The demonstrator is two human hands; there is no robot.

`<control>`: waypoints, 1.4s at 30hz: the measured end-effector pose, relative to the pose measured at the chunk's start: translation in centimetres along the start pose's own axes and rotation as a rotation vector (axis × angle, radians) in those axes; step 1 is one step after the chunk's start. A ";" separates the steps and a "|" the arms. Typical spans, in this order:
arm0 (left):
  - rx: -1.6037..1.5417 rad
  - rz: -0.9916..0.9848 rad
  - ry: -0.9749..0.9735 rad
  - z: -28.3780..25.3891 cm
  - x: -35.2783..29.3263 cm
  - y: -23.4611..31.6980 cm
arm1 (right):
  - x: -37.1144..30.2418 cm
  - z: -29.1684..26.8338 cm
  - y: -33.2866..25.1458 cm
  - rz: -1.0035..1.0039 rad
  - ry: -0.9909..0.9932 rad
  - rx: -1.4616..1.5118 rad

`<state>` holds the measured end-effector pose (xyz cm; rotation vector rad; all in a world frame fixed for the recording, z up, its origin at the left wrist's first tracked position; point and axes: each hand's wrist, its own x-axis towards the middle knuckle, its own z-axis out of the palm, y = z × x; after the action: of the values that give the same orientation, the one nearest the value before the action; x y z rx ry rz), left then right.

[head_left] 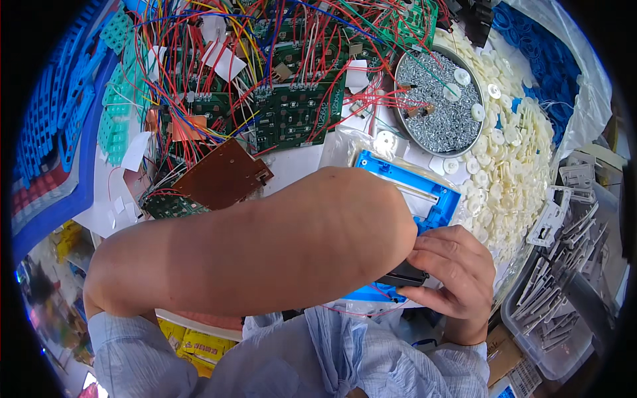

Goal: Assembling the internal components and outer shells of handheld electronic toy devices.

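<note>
Across the middle stretches my left forearm, ending in my left hand (375, 215), whose fingers are hidden behind the wrist and the back of the hand. It hovers over a blue plastic casing (446, 198) with a white strip inside, partly covered by the arm. At the casing's right edge, my right hand (458, 268) has its fingers and thumb closed round a small black box-like part (405, 274). Most of that part lies hidden under my left hand. A thin red wire runs near the casing's lower end, below the right thumb.
Green circuit boards (292, 116) with tangled wires lie at the back left. A brown board (222, 174) is beside my forearm. A round tin (472, 136) of screws stands near piled cream discs (514, 176). Grey rods fill a clear bin (557, 361); blue strips (50, 126) are far left.
</note>
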<state>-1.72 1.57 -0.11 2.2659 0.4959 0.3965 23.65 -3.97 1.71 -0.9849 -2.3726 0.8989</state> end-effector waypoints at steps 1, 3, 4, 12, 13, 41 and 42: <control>-0.005 -0.005 -0.027 -0.2 0.1 0.0 | 0.1 -0.1 0.0 -0.009 -0.010 0.011; -0.011 -0.020 -0.102 -0.7 0.5 0.0 | 0.2 -0.4 0.1 -0.006 -0.061 0.026; -0.011 -0.031 -0.151 -1.0 0.6 0.1 | 0.3 -0.6 0.1 -0.005 -0.087 0.033; -0.099 0.009 -0.027 -0.5 0.3 0.4 | 2.5 -1.3 -0.9 -0.025 -0.324 -0.123; -0.111 -0.004 -0.051 -0.5 0.3 0.4 | 2.7 -1.4 -0.9 -0.039 -0.354 -0.154; -0.190 -0.282 -0.099 0.0 0.7 0.6 | 3.5 -1.4 -0.9 -0.069 -0.415 -0.188; -0.197 -0.269 -0.063 0.4 0.6 0.5 | 3.4 -1.4 -0.9 -0.073 -0.409 -0.191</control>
<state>-0.91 1.26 0.05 1.9832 0.6870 0.2257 21.78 -1.34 3.75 -0.8380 -2.8626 0.9310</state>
